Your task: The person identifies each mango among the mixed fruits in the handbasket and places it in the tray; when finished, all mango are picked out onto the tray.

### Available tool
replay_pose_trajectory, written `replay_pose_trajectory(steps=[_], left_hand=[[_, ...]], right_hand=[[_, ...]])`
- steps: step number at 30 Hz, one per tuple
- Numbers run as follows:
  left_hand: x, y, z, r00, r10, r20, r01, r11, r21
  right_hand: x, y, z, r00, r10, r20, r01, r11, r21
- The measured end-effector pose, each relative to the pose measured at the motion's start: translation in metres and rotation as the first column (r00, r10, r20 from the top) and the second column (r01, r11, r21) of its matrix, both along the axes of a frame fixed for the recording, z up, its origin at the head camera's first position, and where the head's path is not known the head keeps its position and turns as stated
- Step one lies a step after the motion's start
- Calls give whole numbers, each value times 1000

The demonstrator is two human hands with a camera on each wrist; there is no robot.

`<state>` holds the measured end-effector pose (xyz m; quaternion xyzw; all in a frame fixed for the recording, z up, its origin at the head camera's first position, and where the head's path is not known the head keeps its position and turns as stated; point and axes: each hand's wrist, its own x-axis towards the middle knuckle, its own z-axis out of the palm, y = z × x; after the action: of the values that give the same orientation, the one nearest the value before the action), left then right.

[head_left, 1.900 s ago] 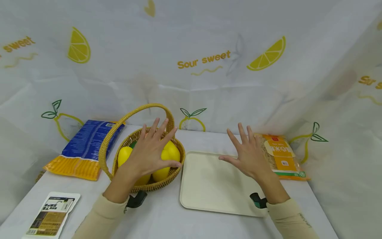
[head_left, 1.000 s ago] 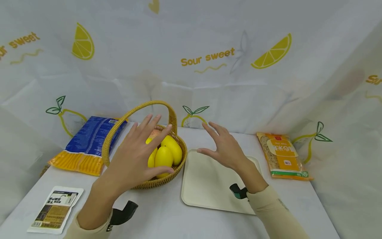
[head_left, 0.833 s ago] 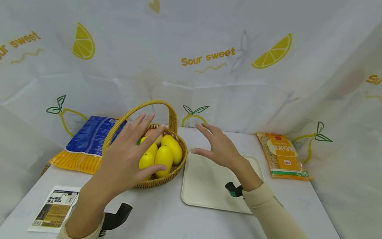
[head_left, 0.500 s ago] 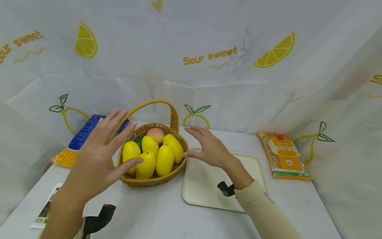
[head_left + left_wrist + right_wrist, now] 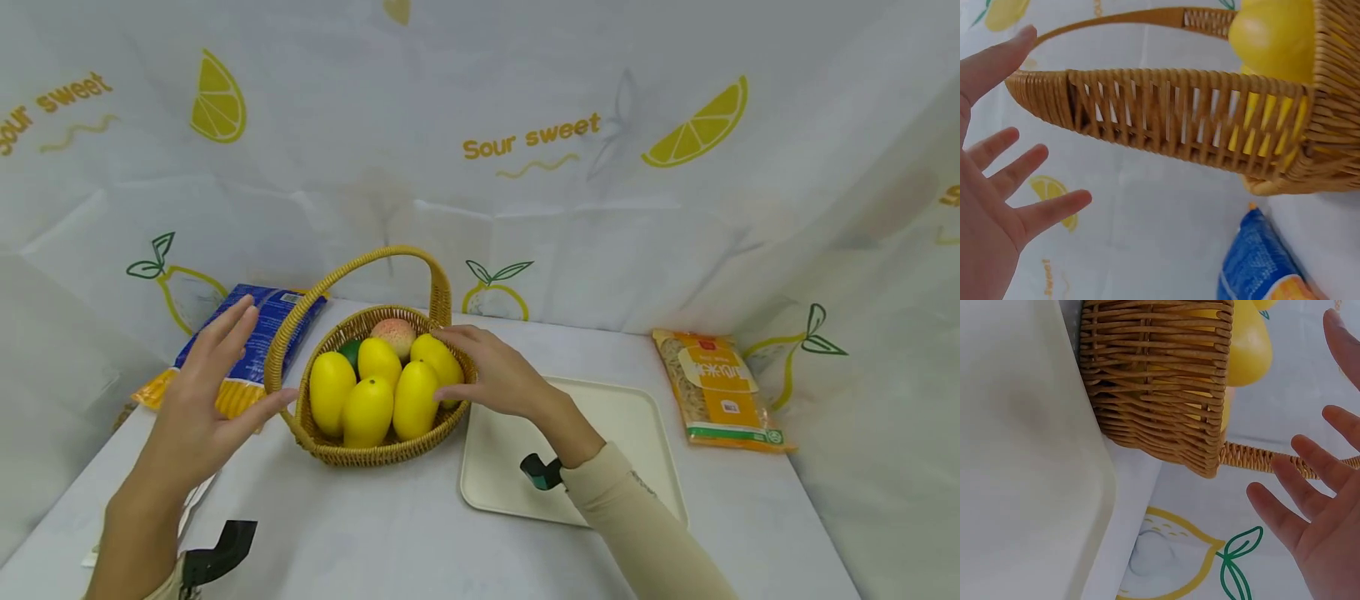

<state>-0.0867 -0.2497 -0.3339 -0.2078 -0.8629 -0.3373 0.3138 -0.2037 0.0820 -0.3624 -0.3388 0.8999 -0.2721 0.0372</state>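
Note:
A wicker basket with a tall arched handle stands left of centre in the head view. It holds several yellow mango-like fruits, a pinkish peach-like fruit and a partly hidden green fruit. My left hand is spread in the air left of the handle, holding nothing. In the left wrist view its thumb overlaps the top of the handle. My right hand, also holding nothing, has fingers extended at the basket's right side. The right wrist view shows those fingers over the handle's line, beside the basket wall.
A cream tray lies right of the basket, partly under my right forearm. At the right edge is an orange noodle bag; behind my left hand, a blue and orange bag. My left forearm mostly hides a white pouch.
My left hand has moved left, from over the basket to beyond its handle. My right hand has moved left from over the tray to the basket's right rim. The basket stays put.

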Motion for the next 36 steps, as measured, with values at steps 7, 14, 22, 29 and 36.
replay_pose_trajectory(steps=[7, 14, 22, 29, 36], left_hand=[[9, -7, -21, 996, 5, 91, -10, 998, 54], [9, -7, -32, 991, -62, 121, 46, 991, 126], [8, -5, -31, 989, -36, 144, 19, 993, 116], [9, -4, -30, 989, -32, 147, 15, 993, 115], [11, -2, -34, 987, -33, 155, 15, 993, 117]], right_hand=[[-3, -16, 4, 998, 47, 50, -48, 999, 9], [-10, -24, 3, 993, 80, 88, -80, 997, -6], [-18, -32, -4, 984, 99, 151, -94, 995, -36], [-23, -37, -9, 982, 110, 153, -111, 994, 0], [-24, -37, -10, 975, 119, 188, -122, 993, 3]])
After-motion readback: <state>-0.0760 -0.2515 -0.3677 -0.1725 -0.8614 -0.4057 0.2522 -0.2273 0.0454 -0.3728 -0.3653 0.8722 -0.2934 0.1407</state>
